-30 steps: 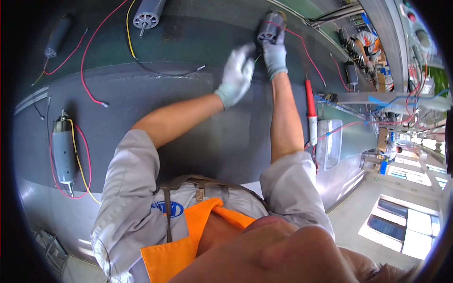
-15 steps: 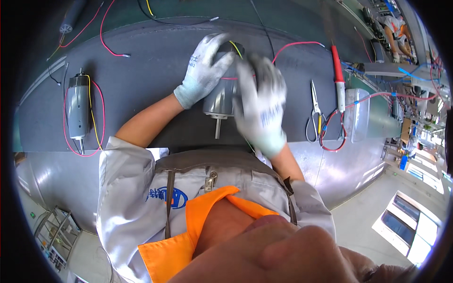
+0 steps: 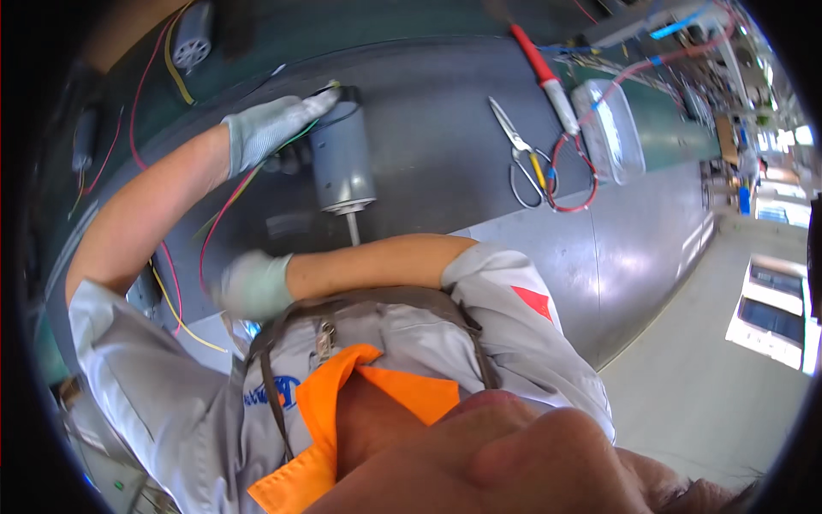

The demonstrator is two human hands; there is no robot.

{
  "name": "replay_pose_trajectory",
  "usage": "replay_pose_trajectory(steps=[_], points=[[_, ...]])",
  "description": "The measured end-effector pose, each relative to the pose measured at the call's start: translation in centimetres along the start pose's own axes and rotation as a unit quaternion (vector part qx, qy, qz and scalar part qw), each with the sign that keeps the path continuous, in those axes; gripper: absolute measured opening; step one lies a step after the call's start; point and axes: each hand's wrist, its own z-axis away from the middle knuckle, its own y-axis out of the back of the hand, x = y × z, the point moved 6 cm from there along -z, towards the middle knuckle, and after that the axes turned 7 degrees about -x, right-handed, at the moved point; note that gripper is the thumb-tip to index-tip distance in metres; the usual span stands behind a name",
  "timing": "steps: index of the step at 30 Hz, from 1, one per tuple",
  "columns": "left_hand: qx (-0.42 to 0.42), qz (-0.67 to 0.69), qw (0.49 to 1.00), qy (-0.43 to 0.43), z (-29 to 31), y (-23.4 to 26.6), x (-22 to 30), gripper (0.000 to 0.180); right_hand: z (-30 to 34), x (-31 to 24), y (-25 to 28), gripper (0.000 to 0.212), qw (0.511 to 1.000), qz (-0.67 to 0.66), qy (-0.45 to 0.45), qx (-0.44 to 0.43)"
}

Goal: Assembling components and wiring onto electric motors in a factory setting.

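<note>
A grey cylindrical motor (image 3: 342, 163) lies on the dark bench, its metal shaft pointing toward me. My left hand (image 3: 274, 130), in a white glove, has its fingers closed at the motor's far end, where the wires come out. From there, red and yellow-green wires (image 3: 235, 193) run past the left hand and down to the left. My right hand (image 3: 253, 287), also gloved, is across in front of my body at the bench's near edge, beside the lower end of the red wire. Motion smears its fingers, so whether it grips the wires cannot be made out.
To the right lie scissors (image 3: 514, 141), a red-and-white handled tool (image 3: 545, 77) with a red cord, and a clear plastic box (image 3: 612, 133). More motors are at the far left, one (image 3: 193, 38) with a yellow wire. Another motor (image 3: 144, 293) is partly hidden behind my left arm.
My right hand has left the motor and swung across to the left, near my body. The left hand stays at the motor's far end. The whole view has turned toward the left.
</note>
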Motion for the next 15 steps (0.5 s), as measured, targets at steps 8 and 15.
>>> replay_pose_trajectory(steps=[8, 15], points=[[0.387, -0.374, 0.825, -0.172, -3.3, 1.1, 1.0, 0.039, 25.5, 4.7, 13.7, 0.039, 0.940, -0.060, -0.108, 0.317], [0.340, -0.435, 0.788, -0.273, -2.3, -2.7, 1.8, 0.024, 60.0, 14.7, 18.6, 0.028, 0.619, -0.100, -0.479, 0.614]])
